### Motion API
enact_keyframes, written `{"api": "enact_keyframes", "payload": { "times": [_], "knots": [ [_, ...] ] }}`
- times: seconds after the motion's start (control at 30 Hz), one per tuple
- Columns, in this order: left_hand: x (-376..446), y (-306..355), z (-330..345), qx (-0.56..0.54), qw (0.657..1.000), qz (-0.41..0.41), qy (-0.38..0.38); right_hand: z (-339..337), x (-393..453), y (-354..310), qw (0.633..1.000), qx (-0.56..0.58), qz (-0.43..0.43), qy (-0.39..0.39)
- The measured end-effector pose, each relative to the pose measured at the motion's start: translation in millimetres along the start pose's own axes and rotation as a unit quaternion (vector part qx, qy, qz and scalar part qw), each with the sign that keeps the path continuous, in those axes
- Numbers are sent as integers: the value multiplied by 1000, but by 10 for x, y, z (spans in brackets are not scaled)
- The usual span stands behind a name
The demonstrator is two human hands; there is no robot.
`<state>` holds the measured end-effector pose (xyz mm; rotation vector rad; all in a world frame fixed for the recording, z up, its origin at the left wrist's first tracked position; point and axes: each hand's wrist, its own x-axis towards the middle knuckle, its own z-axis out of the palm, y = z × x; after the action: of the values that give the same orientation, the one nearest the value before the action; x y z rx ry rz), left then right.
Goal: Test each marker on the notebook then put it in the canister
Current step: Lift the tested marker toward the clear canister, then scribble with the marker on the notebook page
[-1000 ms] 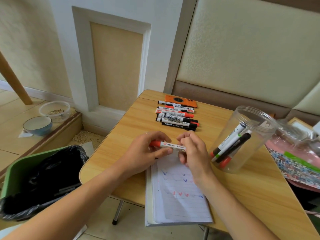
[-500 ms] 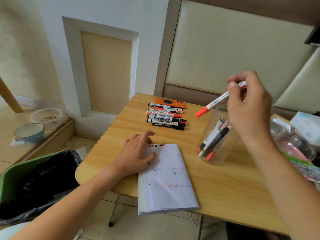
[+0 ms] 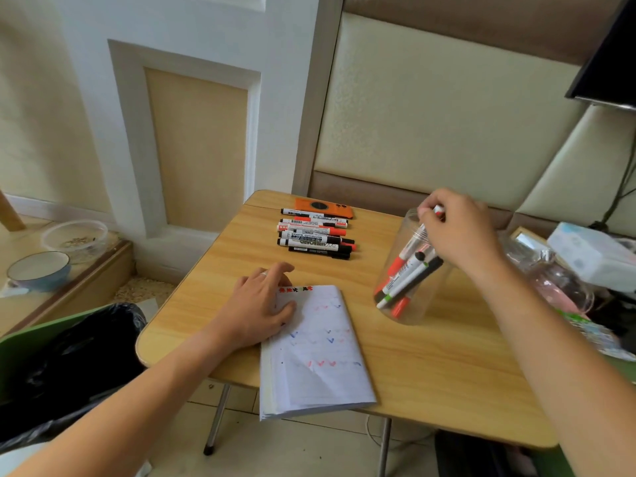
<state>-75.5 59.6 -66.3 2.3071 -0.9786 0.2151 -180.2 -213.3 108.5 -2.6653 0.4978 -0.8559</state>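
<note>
At the far left a green bin [image 3: 20, 342] lined with a black bag [image 3: 69, 366] stands on the floor beside the wooden table [image 3: 430, 370]. The left forearm reaches in from the lower left, and the left hand [image 3: 258, 308] lies palm down with relaxed, slightly spread fingers on the upper left corner of the open notebook [image 3: 316, 352]; its grip is released, holding nothing. The notebook page shows rows of small red and blue ticks. Farther back on the table a row of markers [image 3: 316, 237] lies side by side, just in front of an orange phone [image 3: 323, 212]. To the right, the clear plastic canister [image 3: 409, 270] stands on the table, tilted a little, with several markers leaning inside. The right arm comes in from the lower right, wrist bent over the canister's mouth, and the right hand [image 3: 457, 232] pinches the top end of a red-capped marker [image 3: 413, 247] between fingertips and thumb, its lower part already inside the canister.
</note>
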Motion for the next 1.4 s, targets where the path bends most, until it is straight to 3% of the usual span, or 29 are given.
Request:
{"api": "enact_keyframes", "payload": {
  "times": [0.27,0.4,0.5,0.63,0.7,0.8,1.0,1.4],
  "knots": [
    [-1,5,4,-3,1000,0,3,0,-29,-41,981,-98,-5,-168],
    [0,10,0,-6,1000,1,4,16,-13,-35,980,-87,1,-181],
    [4,13,2,-6,1000,2,10,33,-39,-92,992,-73,9,-98],
    [14,18,13,3,1000,4,8,129,-133,-351,987,-76,-75,121],
    [11,20,23,13,1000,7,10,254,-140,-472,980,-47,-125,145],
    [4,31,26,20,1000,11,12,542,-83,-582,988,-32,-142,58],
    [-7,39,22,27,999,18,16,1310,54,-498,986,-102,-77,-111],
    [-3,58,-3,28,999,21,12,1740,84,-272,979,-118,-82,-143]
  ]
}}
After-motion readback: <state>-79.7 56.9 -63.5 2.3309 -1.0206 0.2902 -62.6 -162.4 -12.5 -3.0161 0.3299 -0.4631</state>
